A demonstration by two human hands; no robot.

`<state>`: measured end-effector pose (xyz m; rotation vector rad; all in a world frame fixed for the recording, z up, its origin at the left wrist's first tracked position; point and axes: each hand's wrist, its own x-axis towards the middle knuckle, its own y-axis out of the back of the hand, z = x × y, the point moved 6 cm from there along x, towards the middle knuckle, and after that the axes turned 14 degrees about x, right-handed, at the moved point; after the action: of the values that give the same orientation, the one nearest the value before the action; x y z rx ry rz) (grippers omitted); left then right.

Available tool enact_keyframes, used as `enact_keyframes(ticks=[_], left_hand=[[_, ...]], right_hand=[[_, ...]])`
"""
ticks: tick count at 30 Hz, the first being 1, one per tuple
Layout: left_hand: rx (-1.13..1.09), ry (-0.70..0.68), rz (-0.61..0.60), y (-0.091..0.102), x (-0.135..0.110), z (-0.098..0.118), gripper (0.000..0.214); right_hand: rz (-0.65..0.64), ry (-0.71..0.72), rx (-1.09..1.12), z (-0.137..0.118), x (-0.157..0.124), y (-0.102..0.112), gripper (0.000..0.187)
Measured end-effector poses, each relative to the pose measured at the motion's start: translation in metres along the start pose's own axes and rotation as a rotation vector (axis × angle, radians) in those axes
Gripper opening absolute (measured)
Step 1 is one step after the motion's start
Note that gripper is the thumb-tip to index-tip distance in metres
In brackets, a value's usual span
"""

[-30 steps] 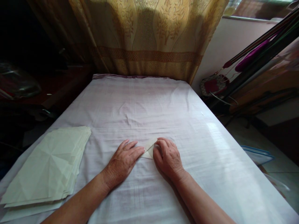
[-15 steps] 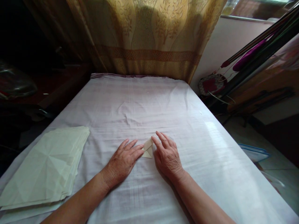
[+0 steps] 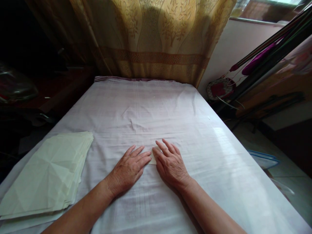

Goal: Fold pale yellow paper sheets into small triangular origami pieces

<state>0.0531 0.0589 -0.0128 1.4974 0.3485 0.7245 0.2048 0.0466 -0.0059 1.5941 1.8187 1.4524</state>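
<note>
A small folded piece of pale paper (image 3: pixel 153 159) lies on the white cloth (image 3: pixel 170 110) near the front middle, mostly covered. My left hand (image 3: pixel 129 169) lies flat to its left, fingers stretched out, fingertips at the paper's edge. Over the paper's right part my right hand (image 3: pixel 169 164) presses flat, its fingers spread. Only a narrow sliver of the paper shows between the two hands.
A stack of pale green creased paper sheets (image 3: pixel 46 175) sits at the front left of the cloth. A golden patterned curtain (image 3: pixel 156 39) hangs behind the far edge. Rods and dark clutter (image 3: pixel 263 61) lean at the right, with floor beside that edge.
My right hand went from curled fingers on the paper to flat, and slid left over it, so most of the paper is now covered. The left hand stayed put.
</note>
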Motion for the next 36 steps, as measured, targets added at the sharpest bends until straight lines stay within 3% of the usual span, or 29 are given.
enact_keyframes(ticks=[4, 14, 29, 33, 36], left_hand=[[-0.027, 0.02, -0.01, 0.004, 0.001, 0.001, 0.041], [-0.043, 0.004, -0.049, 0.011, -0.003, -0.013, 0.029], [0.042, -0.058, 0.004, 0.024, -0.031, -0.022, 0.027], [0.022, -0.015, 0.004, 0.031, -0.021, -0.025, 0.021], [0.035, 0.124, -0.022, 0.034, -0.002, -0.024, 0.024]], right_hand=[[-0.088, 0.001, 0.035, -0.005, 0.001, -0.004, 0.039], [-0.101, -0.239, -0.094, 0.011, -0.003, -0.006, 0.045], [-0.082, -0.249, -0.062, 0.012, -0.002, -0.006, 0.043], [-0.066, -0.242, -0.058, 0.013, -0.002, -0.007, 0.042], [-0.061, -0.235, -0.047, 0.013, -0.003, -0.007, 0.042]])
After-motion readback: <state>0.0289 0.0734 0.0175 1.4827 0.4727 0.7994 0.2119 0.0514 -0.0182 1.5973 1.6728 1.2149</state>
